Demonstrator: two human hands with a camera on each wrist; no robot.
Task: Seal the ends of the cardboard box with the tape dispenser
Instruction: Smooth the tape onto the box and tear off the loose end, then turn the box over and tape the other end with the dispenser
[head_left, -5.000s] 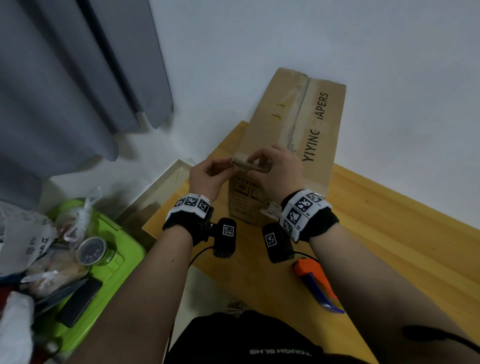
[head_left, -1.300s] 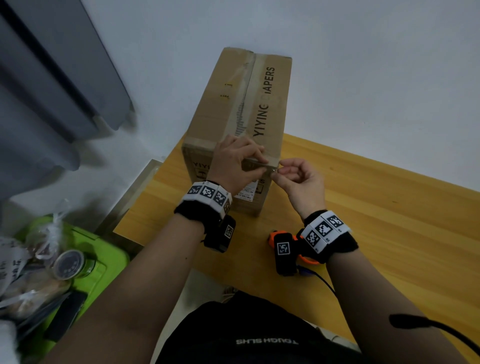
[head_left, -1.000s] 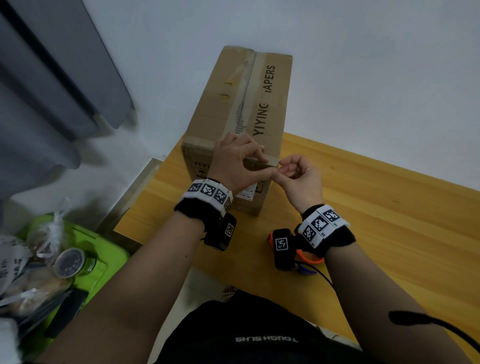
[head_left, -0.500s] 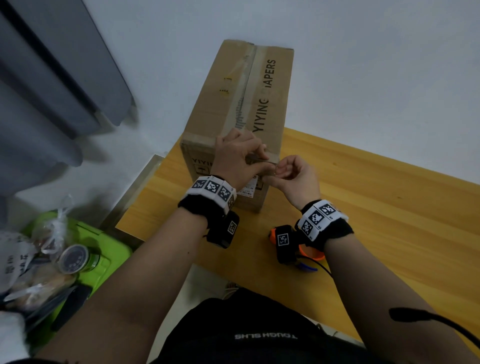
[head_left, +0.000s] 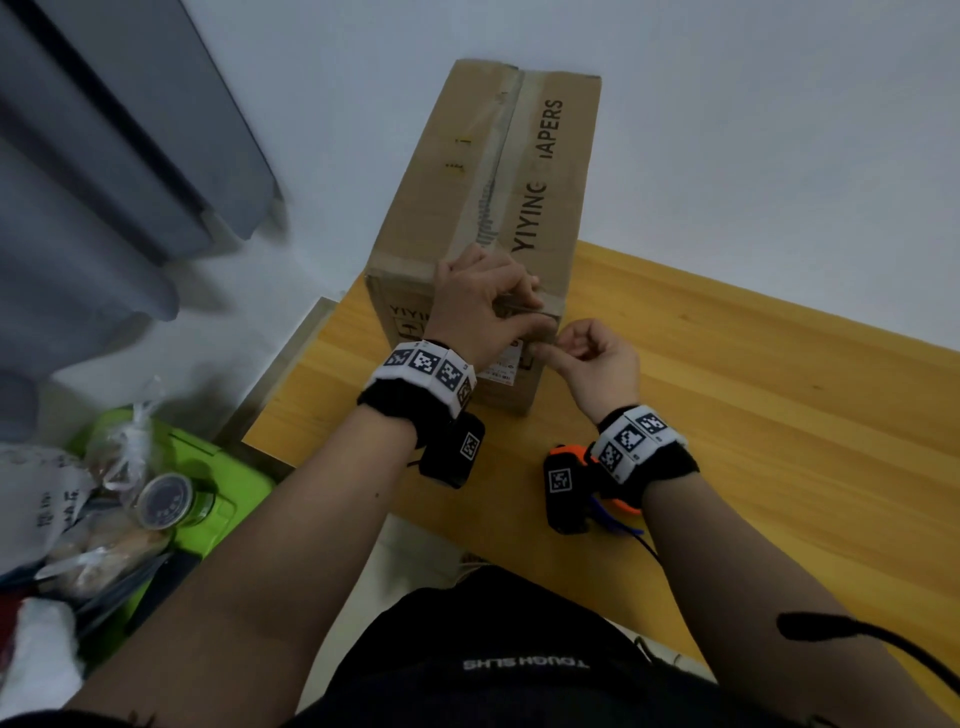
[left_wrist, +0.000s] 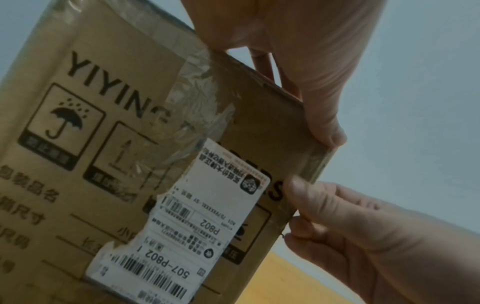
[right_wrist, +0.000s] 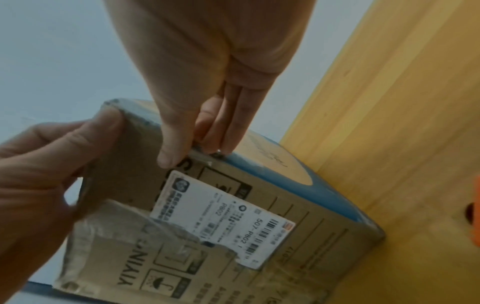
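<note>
Head view: tape dispenser (head_left: 597, 483) lies under right hand (head_left: 597, 364).

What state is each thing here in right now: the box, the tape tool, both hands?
Cardboard box: lying on the wooden table, top seam taped, near end being worked on.
Left hand: grip on the box's near top edge.
Right hand: pinching at the box's near corner.
Tape dispenser: idle on the table, untouched, partly hidden by the right wrist.
Shipping label: stuck on, edge torn.
</note>
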